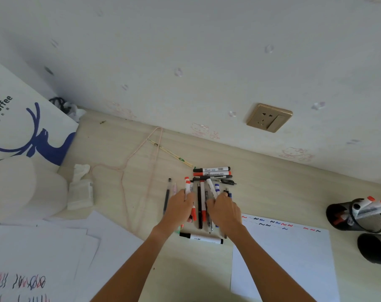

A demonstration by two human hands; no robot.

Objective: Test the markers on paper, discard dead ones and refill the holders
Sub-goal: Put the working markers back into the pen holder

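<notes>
Pile of red, black and blue markers and pens (203,192) is spread on the pale wooden tabletop (272,188), mid-scene. Left hand (180,207) is curled round a red-capped white marker (187,185). Right hand (224,209) is curled round a white marker (211,185). White test sheet with coloured squiggles (287,253) lies near right. Two black mesh holders (357,216) are lying tipped at far right, one with markers inside.

Two hands (180,205) over a pile of over a dozen markers (211,170), two holders (355,216), one test sheet (289,258), one socket (269,117).
</notes>
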